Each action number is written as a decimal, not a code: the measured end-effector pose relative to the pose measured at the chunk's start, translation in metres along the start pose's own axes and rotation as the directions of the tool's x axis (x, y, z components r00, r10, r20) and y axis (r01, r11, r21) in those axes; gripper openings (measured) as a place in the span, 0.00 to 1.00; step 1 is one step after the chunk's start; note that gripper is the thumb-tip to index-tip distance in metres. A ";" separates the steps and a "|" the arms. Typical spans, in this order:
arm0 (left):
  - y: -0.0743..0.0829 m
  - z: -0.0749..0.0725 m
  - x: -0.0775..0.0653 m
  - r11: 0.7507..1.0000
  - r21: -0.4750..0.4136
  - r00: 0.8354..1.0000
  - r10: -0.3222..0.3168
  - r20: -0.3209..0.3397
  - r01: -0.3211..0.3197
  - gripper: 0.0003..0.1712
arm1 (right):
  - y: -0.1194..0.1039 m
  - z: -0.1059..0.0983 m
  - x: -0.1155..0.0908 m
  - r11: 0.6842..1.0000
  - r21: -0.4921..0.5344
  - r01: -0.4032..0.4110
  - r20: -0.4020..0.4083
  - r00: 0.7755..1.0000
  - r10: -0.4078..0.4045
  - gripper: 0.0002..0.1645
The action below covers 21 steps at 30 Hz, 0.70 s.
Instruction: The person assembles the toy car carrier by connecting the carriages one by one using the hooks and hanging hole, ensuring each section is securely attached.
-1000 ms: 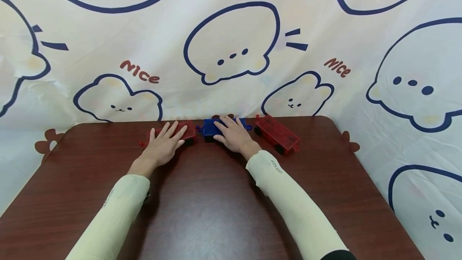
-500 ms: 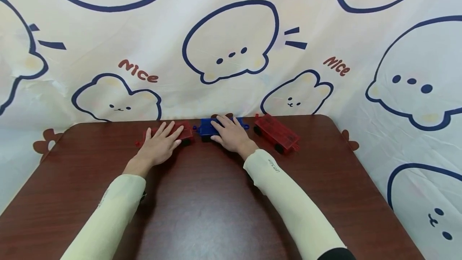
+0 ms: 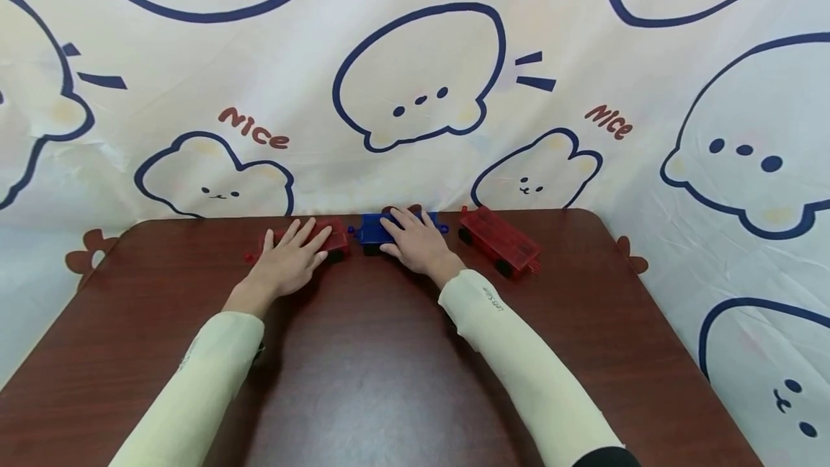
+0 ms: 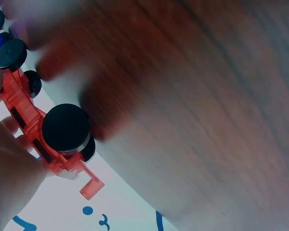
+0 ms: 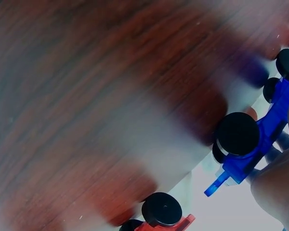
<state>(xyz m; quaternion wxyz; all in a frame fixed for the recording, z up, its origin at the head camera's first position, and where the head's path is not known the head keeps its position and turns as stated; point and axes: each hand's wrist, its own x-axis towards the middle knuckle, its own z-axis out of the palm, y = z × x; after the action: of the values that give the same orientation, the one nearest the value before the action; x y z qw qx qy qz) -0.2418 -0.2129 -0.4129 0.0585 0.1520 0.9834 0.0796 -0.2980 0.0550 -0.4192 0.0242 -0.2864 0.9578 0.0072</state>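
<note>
At the table's far edge, my left hand (image 3: pixel 285 265) rests with spread fingers over a translucent red toy wagon (image 3: pixel 337 238), hiding much of its top. My right hand (image 3: pixel 420 243) lies across a blue toy wagon (image 3: pixel 372 229) just to the right, its fingers extended. The facing ends of these two wagons meet or nearly meet. In the left wrist view the red wagon (image 4: pixel 26 108) shows black wheels and an end coupling. The right wrist view shows the blue wagon (image 5: pixel 274 120) with a small loop at one end.
A second red wagon (image 3: pixel 499 240) stands angled to the right of the blue one, apart from it. All are on a dark brown wooden table (image 3: pixel 363 380). A white curtain (image 3: pixel 415 164) with cartoon outlines hangs right behind the far edge.
Both hands have slid slightly left together with the left red wagon and the blue wagon. The gap to the right red wagon has widened a little; that wagon stays put.
</note>
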 end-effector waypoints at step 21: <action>0.011 -0.001 0.004 0.999 0.024 0.998 0.026 -0.056 -0.025 0.34 | 0.000 -0.012 -0.003 0.999 0.037 0.006 -0.080 0.997 -0.003 0.39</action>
<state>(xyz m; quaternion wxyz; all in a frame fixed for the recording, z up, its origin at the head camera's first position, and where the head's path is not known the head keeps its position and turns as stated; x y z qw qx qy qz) -0.2424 -0.2017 -0.4100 0.0281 0.1628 0.9836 0.0729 -0.2957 0.0567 -0.4068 -0.0086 -0.2879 0.9574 -0.0221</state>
